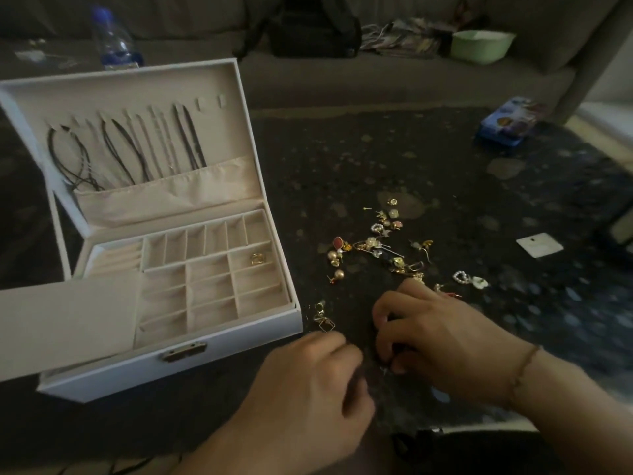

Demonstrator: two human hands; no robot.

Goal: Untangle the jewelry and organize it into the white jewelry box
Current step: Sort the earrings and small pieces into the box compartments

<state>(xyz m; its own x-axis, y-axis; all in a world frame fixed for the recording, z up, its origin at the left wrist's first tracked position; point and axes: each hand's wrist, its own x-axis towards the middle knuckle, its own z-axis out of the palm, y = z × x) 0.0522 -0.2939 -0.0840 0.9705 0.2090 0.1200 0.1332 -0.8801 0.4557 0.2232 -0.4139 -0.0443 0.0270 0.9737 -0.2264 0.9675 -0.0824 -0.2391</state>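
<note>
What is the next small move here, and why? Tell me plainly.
Probably lift the small piece that the right hand seems to pinch, steadied near the left hand, and drop it into an empty compartment of the white jewelry box. Only a gold ring sits in the tray, while many earrings lie loose on the dark table.

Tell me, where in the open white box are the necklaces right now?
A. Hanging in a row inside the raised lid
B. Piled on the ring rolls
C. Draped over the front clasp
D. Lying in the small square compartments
A: the necklaces hang side by side in the lid of the jewelry box, their ends tucked into its fabric pocket.
</note>
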